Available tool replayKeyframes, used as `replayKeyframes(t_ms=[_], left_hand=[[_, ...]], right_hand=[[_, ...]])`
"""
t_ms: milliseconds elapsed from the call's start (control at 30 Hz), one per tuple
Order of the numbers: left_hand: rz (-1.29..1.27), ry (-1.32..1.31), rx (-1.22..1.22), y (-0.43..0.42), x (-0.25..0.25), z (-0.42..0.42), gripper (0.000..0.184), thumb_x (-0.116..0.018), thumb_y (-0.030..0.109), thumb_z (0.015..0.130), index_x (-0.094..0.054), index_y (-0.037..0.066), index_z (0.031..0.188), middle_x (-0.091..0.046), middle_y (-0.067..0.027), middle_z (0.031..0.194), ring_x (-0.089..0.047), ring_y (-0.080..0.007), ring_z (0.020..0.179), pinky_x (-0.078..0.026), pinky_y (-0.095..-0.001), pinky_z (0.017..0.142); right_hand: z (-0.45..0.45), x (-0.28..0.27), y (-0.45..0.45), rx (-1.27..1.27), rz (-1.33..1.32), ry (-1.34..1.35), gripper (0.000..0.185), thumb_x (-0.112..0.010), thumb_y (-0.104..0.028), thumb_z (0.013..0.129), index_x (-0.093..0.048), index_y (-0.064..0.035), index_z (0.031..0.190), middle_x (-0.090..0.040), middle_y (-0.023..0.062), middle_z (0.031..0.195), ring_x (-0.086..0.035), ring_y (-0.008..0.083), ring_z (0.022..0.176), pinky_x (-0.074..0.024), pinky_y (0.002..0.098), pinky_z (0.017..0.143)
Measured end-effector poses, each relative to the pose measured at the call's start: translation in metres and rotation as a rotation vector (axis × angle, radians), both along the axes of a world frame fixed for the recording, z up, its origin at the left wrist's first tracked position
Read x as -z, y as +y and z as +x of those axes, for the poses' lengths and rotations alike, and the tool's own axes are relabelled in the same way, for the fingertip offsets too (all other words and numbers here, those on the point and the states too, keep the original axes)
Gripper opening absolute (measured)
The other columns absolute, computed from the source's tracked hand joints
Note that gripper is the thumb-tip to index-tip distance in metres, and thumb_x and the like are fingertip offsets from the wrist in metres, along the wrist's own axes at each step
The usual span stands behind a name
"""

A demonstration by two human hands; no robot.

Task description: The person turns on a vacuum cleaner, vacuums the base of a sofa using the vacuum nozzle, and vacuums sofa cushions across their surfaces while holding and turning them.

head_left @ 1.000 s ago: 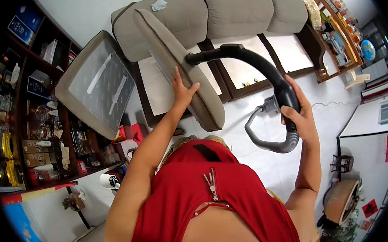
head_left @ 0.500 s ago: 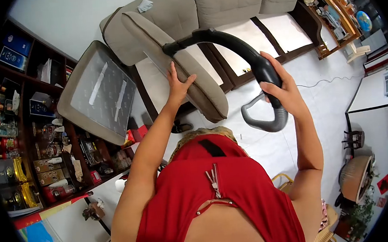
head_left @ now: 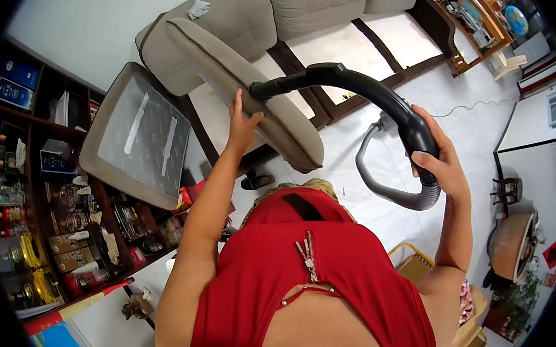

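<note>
My right hand (head_left: 441,162) is closed around the black curved handle of a vacuum cleaner wand (head_left: 375,89), where the grey ribbed hose (head_left: 392,194) joins it. The wand's far end touches the edge of a grey-beige sofa cushion (head_left: 291,130) standing on its side across the sofa frame. My left hand (head_left: 243,124) holds this cushion, fingers against its broad face and thumb towards the edge. Left of it leans a second cushion (head_left: 140,141), its grey underside with white strips turned towards me.
The sofa (head_left: 318,6) has its backrests in place and pale seat boards showing in a dark frame. A dark shelf (head_left: 36,126) full of bottles and boxes stands at left. A slipper (head_left: 257,182) lies on the tiled floor. A thin cord (head_left: 473,105) runs at right.
My right hand has drawn the vacuum wand right and towards me. Its tip has moved down along the cushion's edge. My left hand stays on the cushion.
</note>
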State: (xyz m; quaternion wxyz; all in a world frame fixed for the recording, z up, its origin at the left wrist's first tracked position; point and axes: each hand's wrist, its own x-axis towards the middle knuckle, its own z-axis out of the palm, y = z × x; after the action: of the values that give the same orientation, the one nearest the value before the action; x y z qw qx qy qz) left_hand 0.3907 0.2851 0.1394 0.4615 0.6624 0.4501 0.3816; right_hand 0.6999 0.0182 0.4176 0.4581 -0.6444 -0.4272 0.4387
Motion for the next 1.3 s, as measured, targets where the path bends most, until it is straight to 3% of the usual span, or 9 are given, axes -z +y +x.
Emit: replayKeyframes(t_ms=[500, 667, 700, 767, 833, 900, 1067, 1167, 1300], left_hand=[[0.019, 0.142, -0.044, 0.011, -0.003, -0.005, 0.095, -0.075, 0.027, 0.077, -0.024, 0.023, 0.157, -0.011, -0.0316, 0.158, -0.019, -0.0413, 0.148, -0.025, -0.0446, 0.118], [-0.03, 0.136, -0.05, 0.022, -0.022, 0.0, 0.093, -0.074, 0.027, 0.08, -0.024, 0.022, 0.157, -0.009, -0.0311, 0.159, -0.019, -0.0409, 0.148, -0.028, -0.0435, 0.117], [-0.036, 0.15, -0.038, 0.024, -0.022, 0.002, 0.092, -0.074, 0.027, 0.08, -0.023, 0.022, 0.157, -0.01, -0.0309, 0.159, -0.02, -0.0407, 0.148, -0.028, -0.043, 0.116], [-0.044, 0.176, -0.018, 0.027, -0.023, 0.005, 0.092, -0.074, 0.027, 0.081, -0.023, 0.022, 0.157, -0.01, -0.0304, 0.159, -0.021, -0.0404, 0.148, -0.03, -0.0422, 0.116], [-0.036, 0.151, -0.012, 0.025, -0.022, 0.012, 0.093, -0.075, 0.028, 0.08, -0.023, 0.022, 0.157, -0.01, -0.03, 0.159, -0.022, -0.0409, 0.147, -0.03, -0.0419, 0.116], [-0.014, 0.161, -0.005, 0.027, -0.018, 0.016, 0.093, -0.075, 0.03, 0.08, -0.024, 0.022, 0.157, -0.009, -0.0295, 0.159, -0.023, -0.0411, 0.147, -0.03, -0.0419, 0.116], [0.022, 0.22, -0.004, 0.032, -0.019, 0.02, 0.094, -0.076, 0.032, 0.079, -0.025, 0.021, 0.156, -0.009, -0.0289, 0.16, -0.024, -0.0405, 0.147, -0.03, -0.0426, 0.116], [0.01, 0.22, -0.016, 0.02, -0.033, 0.024, 0.09, -0.074, 0.032, 0.082, -0.027, 0.014, 0.156, -0.018, -0.0234, 0.159, -0.024, -0.0369, 0.146, -0.027, -0.0409, 0.117], [0.138, 0.272, -0.014, 0.02, -0.031, 0.022, 0.078, -0.071, 0.031, 0.085, -0.035, 0.016, 0.153, -0.014, -0.025, 0.161, -0.022, -0.0385, 0.148, -0.023, -0.0429, 0.118]], right_hand=[[0.055, -0.003, -0.093, 0.173, -0.051, -0.021, 0.098, -0.077, -0.025, 0.059, -0.042, -0.0003, 0.147, -0.062, 0.0116, 0.098, -0.059, 0.0123, 0.064, -0.047, 0.0239, 0.053], [0.043, 0.01, -0.061, 0.192, 0.085, -0.042, 0.096, -0.075, -0.033, 0.065, -0.04, 0.0008, 0.148, -0.061, 0.0124, 0.094, -0.059, 0.0132, 0.063, -0.0476, 0.0252, 0.052], [0.038, 0.017, -0.047, 0.202, 0.138, -0.071, 0.099, -0.074, -0.042, 0.069, -0.036, 0.0, 0.15, -0.059, 0.0094, 0.081, -0.055, 0.0113, 0.055, -0.0448, 0.0236, 0.049], [0.031, 0.018, -0.021, 0.209, 0.18, -0.031, 0.096, -0.073, -0.041, 0.07, -0.037, -0.0024, 0.15, -0.059, 0.0097, 0.081, -0.056, 0.0115, 0.055, -0.0449, 0.0238, 0.049], [0.023, 0.019, 0.003, 0.172, 0.232, 0.006, 0.084, -0.072, -0.028, 0.072, -0.043, -0.0034, 0.147, -0.06, 0.01, 0.094, -0.057, 0.012, 0.062, -0.0465, 0.0248, 0.053], [0.022, 0.023, 0.02, 0.107, 0.157, -0.06, 0.076, -0.071, -0.023, 0.075, -0.047, -0.0105, 0.146, -0.057, 0.0069, 0.091, -0.055, 0.0104, 0.061, -0.0461, 0.0238, 0.054], [0.031, 0.01, 0.007, 0.04, 0.054, -0.064, 0.076, -0.071, -0.018, 0.075, -0.047, -0.0102, 0.147, -0.056, 0.0065, 0.092, -0.054, 0.0095, 0.062, -0.0455, 0.0234, 0.055], [0.043, 0.0, -0.022, 0.084, -0.008, -0.072, 0.081, -0.072, -0.017, 0.07, -0.047, -0.01, 0.147, -0.058, 0.0068, 0.097, -0.055, 0.0097, 0.064, -0.0459, 0.0236, 0.056], [0.056, -0.012, -0.061, 0.16, -0.043, -0.086, 0.092, -0.075, -0.024, 0.064, -0.043, -0.002, 0.147, -0.06, 0.0093, 0.097, -0.056, 0.0106, 0.063, -0.0463, 0.023, 0.054]])
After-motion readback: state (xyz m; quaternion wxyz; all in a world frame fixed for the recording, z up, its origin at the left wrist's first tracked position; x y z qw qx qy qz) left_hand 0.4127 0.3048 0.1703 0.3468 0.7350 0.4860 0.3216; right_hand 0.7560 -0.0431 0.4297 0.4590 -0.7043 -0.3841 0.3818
